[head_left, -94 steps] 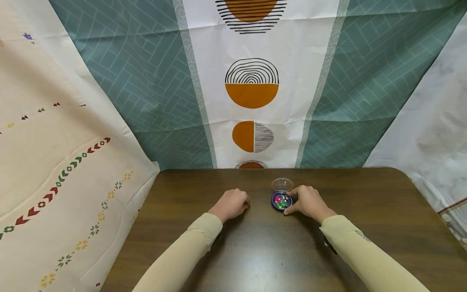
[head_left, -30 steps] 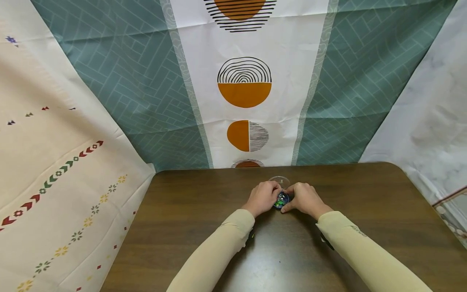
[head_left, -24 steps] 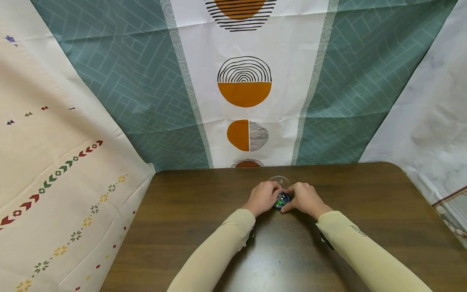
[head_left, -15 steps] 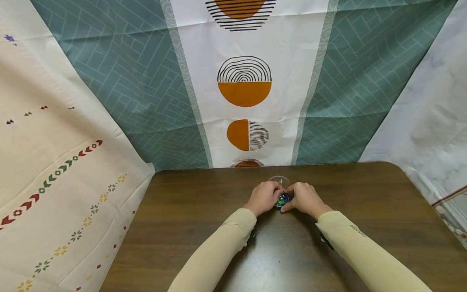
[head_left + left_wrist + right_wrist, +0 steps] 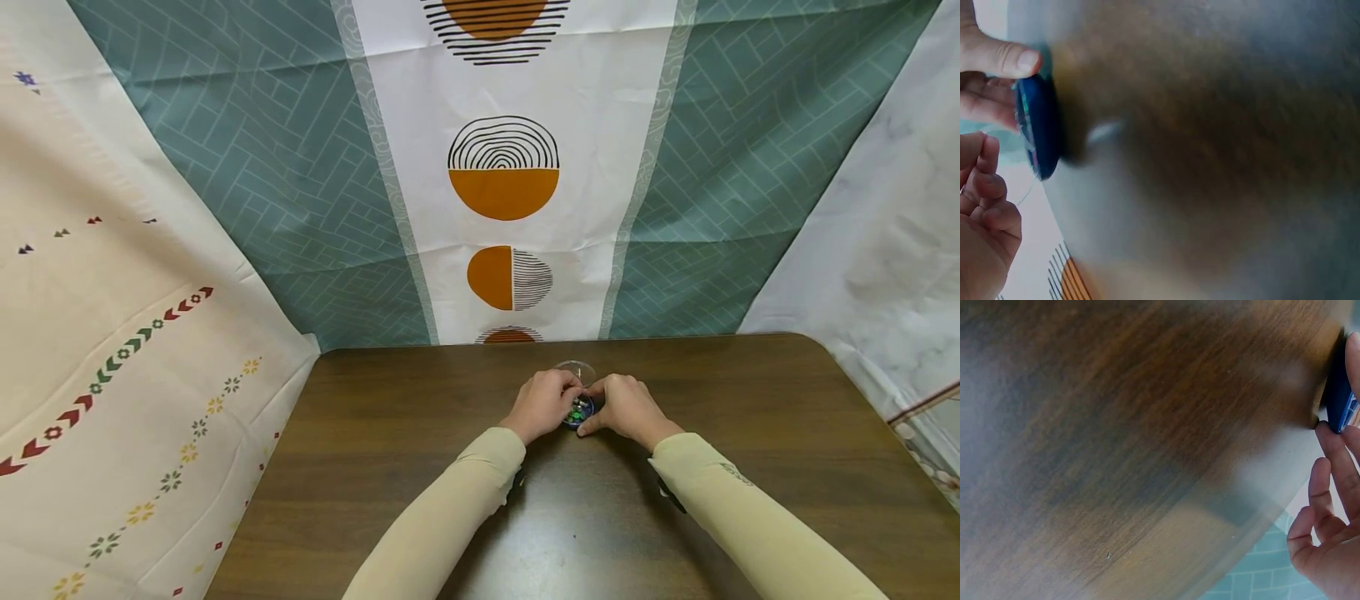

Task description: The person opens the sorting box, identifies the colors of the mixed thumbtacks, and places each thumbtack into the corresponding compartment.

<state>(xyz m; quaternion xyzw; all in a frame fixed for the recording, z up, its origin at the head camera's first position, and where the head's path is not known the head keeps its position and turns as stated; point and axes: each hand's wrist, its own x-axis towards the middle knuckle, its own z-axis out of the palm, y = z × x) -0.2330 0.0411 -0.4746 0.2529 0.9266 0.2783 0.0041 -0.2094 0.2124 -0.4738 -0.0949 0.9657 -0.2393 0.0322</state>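
Note:
A small round dark blue case [image 5: 578, 414] stands on the table with its clear hinged lid [image 5: 576, 367] raised at the back. Tiny shiny green and other coloured pieces lie inside; they are too small to name. My right hand [image 5: 628, 410] grips the case's right side, thumb at the front and forefinger at the back, as the right wrist view also shows on the case [image 5: 1337, 387]. Over its left part is my left hand [image 5: 542, 407]. In the left wrist view the left hand's [image 5: 988, 231] thumb and forefinger tips meet just above the case; nothing shows between them.
The brown wooden table [image 5: 405, 417] extends on both sides and in front of the hands. A patterned curtain [image 5: 502, 208] hangs behind its far edge. Pale cloths hang at the left [image 5: 150, 375] and right [image 5: 862, 250].
Since about three seconds ago my left hand has moved right, from the table to over the case. In the last second it has shifted only slightly; my right hand keeps its grip.

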